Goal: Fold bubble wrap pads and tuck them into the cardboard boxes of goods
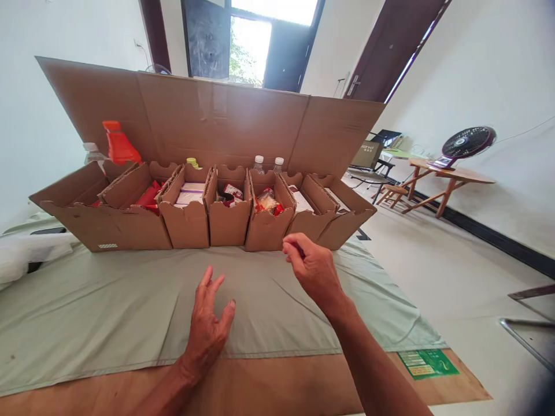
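My left hand is held over the green cloth, fingers spread and nothing in them. To its right, my right hand is raised in front of the row of cardboard bins, its fingers curled in toward the thumb. The inside of that curl is hidden, so I cannot make out whether it holds anything. Nearest to it is a cardboard bin with red and clear snack packets. The bin to its left contains a dark red and white packet. White boxes lie in another bin.
A tall cardboard panel stands behind the bins. An orange bottle and clear bottles rise before it. Red packets fill a left bin. Clear plastic wrap lies at left; a fan stands on a wooden table.
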